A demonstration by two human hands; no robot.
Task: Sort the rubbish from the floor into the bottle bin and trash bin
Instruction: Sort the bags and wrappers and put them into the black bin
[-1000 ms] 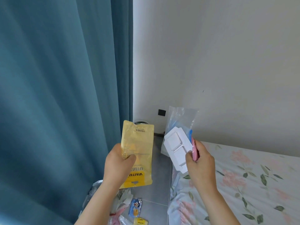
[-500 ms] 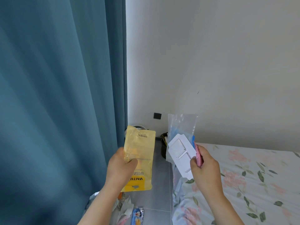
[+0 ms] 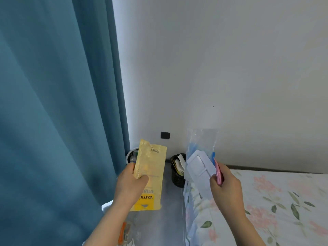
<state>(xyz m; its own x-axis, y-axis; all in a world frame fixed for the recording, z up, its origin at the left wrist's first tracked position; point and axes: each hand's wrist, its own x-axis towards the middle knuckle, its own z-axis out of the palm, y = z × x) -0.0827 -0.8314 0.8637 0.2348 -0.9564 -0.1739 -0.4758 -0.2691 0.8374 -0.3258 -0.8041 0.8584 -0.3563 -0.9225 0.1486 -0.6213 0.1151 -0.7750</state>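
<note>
My left hand (image 3: 130, 185) grips a yellow snack pouch (image 3: 150, 173), held upright and upside down. My right hand (image 3: 226, 185) pinches a bundle of rubbish: a white plastic tray piece (image 3: 198, 167), a clear plastic bag (image 3: 202, 141) with blue inside, and a thin pink wrapper (image 3: 218, 173). On the floor ahead, against the wall, stand two bins. A black bin (image 3: 177, 178) holds paper and wrappers. A white-rimmed bin (image 3: 130, 155) is partly hidden behind the pouch and curtain.
A teal curtain (image 3: 56, 112) fills the left side. A bed with a floral sheet (image 3: 266, 206) lies on the right, leaving a narrow strip of grey floor (image 3: 170, 219) between. Loose wrappers and an orange item (image 3: 122, 233) lie near my left forearm.
The view has shifted forward toward the corner; both bins are now in sight. Both hands keep holding the same items, carried a little forward.
</note>
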